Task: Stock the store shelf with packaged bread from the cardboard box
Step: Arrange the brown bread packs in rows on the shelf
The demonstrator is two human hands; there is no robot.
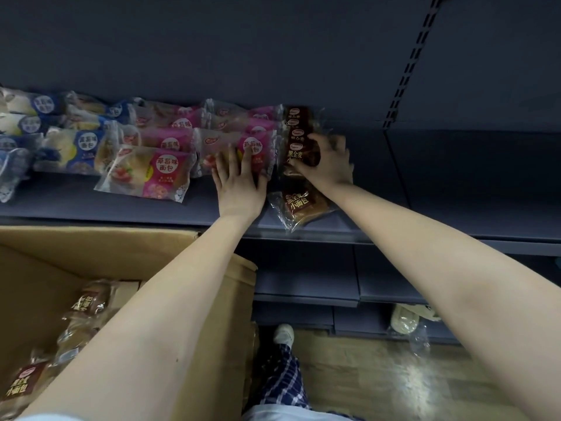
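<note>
Head view: your right hand (329, 165) grips the dark brown plastic-wrapped bread packs (299, 138) on the dark grey metal shelf (455, 183). Your left hand (239, 180) lies flat-fingered on the pink-labelled bread packs (258, 138). Push the brown row snug beside the pink, edges squared. The tan cardboard box (121, 247) below holds spare brown bread packs (88, 302).

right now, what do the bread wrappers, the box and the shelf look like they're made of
bread wrappers: thin plastic film, glossy, clear where the bread shows, crinkled at the sealed ends.
box: brown cardboard, matte, with folded flaps.
shelf: probably painted metal, dark and matte, next to a slotted upright.
</note>
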